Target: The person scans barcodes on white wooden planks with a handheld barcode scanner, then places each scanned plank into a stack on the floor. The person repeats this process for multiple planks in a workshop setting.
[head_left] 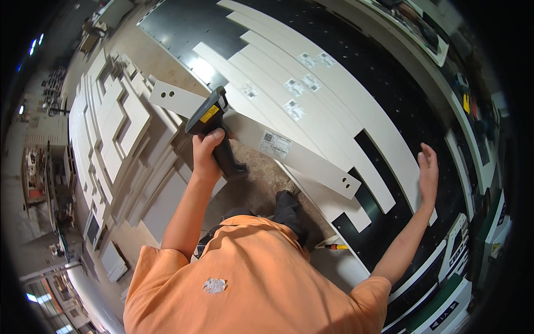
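Note:
My left hand [209,149] is wrapped around the grip of a dark handheld barcode scanner [218,114] with a yellow sticker. Directly behind the scanner lies a long white panel strip [317,162], slanting from upper left to lower right. It has paired round holes at both ends and a printed label [275,145] near its middle. Whether my left fingers also grip this strip is hidden. My right hand [427,175] is open, fingers extended, beside the outermost white strip [403,150] on the black table; I cannot tell whether it touches it.
The black table [400,106] bears several long white strips, some labelled. Stacked white panels [119,131] stand to the left above the floor. A yellow-and-red handled tool [335,246] sits near the table's close edge. Machinery [473,106] lines the right side.

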A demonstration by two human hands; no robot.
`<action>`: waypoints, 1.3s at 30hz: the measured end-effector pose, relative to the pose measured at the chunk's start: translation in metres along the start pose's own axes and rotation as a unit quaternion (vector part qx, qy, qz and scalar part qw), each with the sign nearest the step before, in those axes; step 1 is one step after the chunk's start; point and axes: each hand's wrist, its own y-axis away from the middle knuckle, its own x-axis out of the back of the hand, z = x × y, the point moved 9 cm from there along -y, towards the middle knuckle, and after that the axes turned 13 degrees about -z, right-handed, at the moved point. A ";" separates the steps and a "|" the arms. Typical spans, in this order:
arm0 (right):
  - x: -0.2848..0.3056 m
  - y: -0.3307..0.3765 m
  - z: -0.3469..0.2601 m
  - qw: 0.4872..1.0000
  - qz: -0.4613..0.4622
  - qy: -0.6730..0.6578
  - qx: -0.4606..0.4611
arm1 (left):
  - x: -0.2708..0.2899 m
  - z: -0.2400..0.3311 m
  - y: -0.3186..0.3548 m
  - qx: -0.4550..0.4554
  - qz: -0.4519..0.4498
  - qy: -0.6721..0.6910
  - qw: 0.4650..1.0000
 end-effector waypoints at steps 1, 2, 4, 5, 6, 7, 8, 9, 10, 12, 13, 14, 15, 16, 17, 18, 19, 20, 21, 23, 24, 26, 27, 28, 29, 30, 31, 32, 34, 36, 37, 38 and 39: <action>-0.037 0.008 -0.051 0.997 -0.048 -0.005 0.053 | 0.015 0.007 0.015 -0.019 0.020 0.015 1.000; -0.075 0.020 -0.101 0.989 -0.106 0.027 0.098 | 0.032 0.016 0.032 -0.035 0.043 0.028 0.998; -0.143 0.060 -0.184 0.956 -0.210 0.098 0.178 | 0.069 0.032 0.076 -0.059 0.102 0.055 0.991; -0.175 0.086 -0.222 0.927 -0.254 0.129 0.245 | 0.084 0.041 0.098 -0.070 0.106 0.047 0.991; -0.205 0.106 -0.246 0.911 -0.298 0.139 0.251 | 0.100 0.050 0.122 -0.078 0.117 0.039 0.989; -0.233 0.130 -0.273 0.879 -0.336 0.149 0.303 | 0.118 0.058 0.150 -0.090 0.127 0.035 0.987; -0.264 0.154 -0.294 0.842 -0.353 0.195 0.359 | 0.135 0.064 0.180 -0.113 0.144 0.030 0.983; -0.296 0.177 -0.304 0.834 -0.372 0.196 0.357 | 0.156 0.070 0.214 -0.146 0.176 0.036 0.973; -0.327 0.201 -0.316 0.825 -0.362 0.206 0.381 | 0.177 0.070 0.249 -0.143 0.182 0.051 0.971; -0.399 0.258 -0.335 0.800 -0.384 0.181 0.423 | 0.223 0.072 0.325 -0.131 0.201 0.034 0.970; -0.434 0.289 -0.337 0.786 -0.424 0.160 0.420 | 0.247 0.068 0.364 -0.108 0.224 0.003 0.969; -0.468 0.323 -0.338 0.770 -0.457 0.144 0.420 | 0.268 0.062 0.404 -0.106 0.244 -0.011 0.964; -0.502 0.355 -0.334 0.755 -0.496 0.138 0.406 | 0.286 0.054 0.445 -0.108 0.269 -0.019 0.957; -0.536 0.391 -0.328 0.744 -0.536 0.120 0.379 | 0.306 0.044 0.490 -0.103 0.302 -0.019 0.948; -0.569 0.421 -0.317 0.736 -0.576 0.112 0.338 | 0.321 0.033 0.534 -0.109 0.331 -0.015 0.937; -0.601 0.454 -0.308 0.713 -0.606 0.136 0.325 | 0.337 0.012 0.584 -0.056 0.380 0.000 0.923; -0.630 0.483 -0.296 0.698 -0.629 0.163 0.301 | 0.349 -0.008 0.629 -0.007 0.418 0.014 0.908; -0.655 0.510 -0.288 0.684 -0.658 0.142 0.282 | 0.357 -0.032 0.678 0.082 0.441 0.039 0.893; -0.682 0.536 -0.279 0.668 -0.677 0.163 0.261 | 0.363 -0.042 0.721 0.085 0.496 0.039 0.863; -0.729 0.571 -0.265 0.634 -0.672 0.260 0.281 | 0.368 -0.068 0.798 0.105 0.553 0.088 0.822; -0.753 0.586 -0.263 0.619 -0.677 0.278 0.285 | 0.370 -0.080 0.835 0.135 0.579 0.103 0.797; -0.793 0.606 -0.253 0.591 -0.674 0.345 0.279 | 0.379 -0.100 0.894 0.141 0.618 0.132 0.762; -0.812 0.616 -0.256 0.577 -0.673 0.349 0.302 | 0.384 -0.112 0.921 0.152 0.636 0.144 0.743; -0.833 0.626 -0.259 0.567 -0.667 0.363 0.320 | 0.394 -0.117 0.948 0.146 0.673 0.122 0.715; -0.858 0.635 -0.266 0.555 -0.659 0.370 0.347 | 0.406 -0.124 0.971 0.139 0.708 0.098 0.686; -0.885 0.644 -0.268 0.539 -0.654 0.399 0.352 | 0.422 -0.130 0.997 0.130 0.741 0.071 0.655; -0.914 0.656 -0.272 0.526 -0.644 0.414 0.370 | 0.434 -0.143 1.027 0.213 0.749 0.033 0.627; -0.942 0.667 -0.274 0.512 -0.630 0.433 0.391 | 0.447 -0.160 1.054 0.270 0.750 0.021 0.604; -1.004 0.689 -0.280 0.473 -0.600 0.501 0.406 | 0.467 -0.198 1.108 0.364 0.742 0.013 0.563; -1.062 0.721 -0.287 0.446 -0.589 0.533 0.413 | 0.448 -0.243 1.151 0.438 0.718 0.061 0.537; -1.096 0.742 -0.295 0.436 -0.574 0.554 0.416 | 0.431 -0.262 1.172 0.475 0.699 0.101 0.525; -1.127 0.765 -0.300 0.412 -0.577 0.575 0.409 | 0.405 -0.286 1.187 0.494 0.661 0.198 0.528; -1.157 0.791 -0.305 0.395 -0.589 0.580 0.400 | 0.375 -0.294 1.204 0.519 0.674 0.224 0.476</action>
